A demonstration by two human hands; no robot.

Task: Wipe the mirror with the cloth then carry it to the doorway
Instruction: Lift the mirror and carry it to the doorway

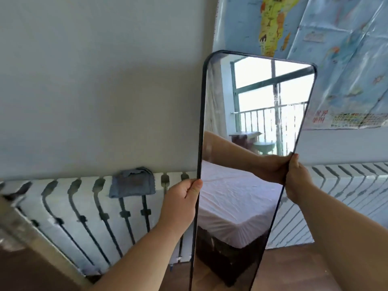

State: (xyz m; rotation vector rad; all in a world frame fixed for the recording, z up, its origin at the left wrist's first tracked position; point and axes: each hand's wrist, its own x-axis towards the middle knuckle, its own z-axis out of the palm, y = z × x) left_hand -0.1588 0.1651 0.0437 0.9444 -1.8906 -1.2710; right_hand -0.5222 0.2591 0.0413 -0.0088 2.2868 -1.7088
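The tall mirror (247, 143) with its thin black frame is held up in front of the white wall, tipped a little to one side. Its bottom end runs out of the picture, so I cannot tell if it touches the floor. A long white radiator (69, 208) runs along the wall behind it. The left hand (181, 203) has its grip pressed around the left edge of the frame. The right hand (296, 177) pinches the right edge, higher up. The blue-grey cloth (131, 182) lies folded on top of the radiator, just beside the left hand and not touching it. The frame is thin and the glass looks heavy. It could slip, or bump the radiator when it turns, and crack.
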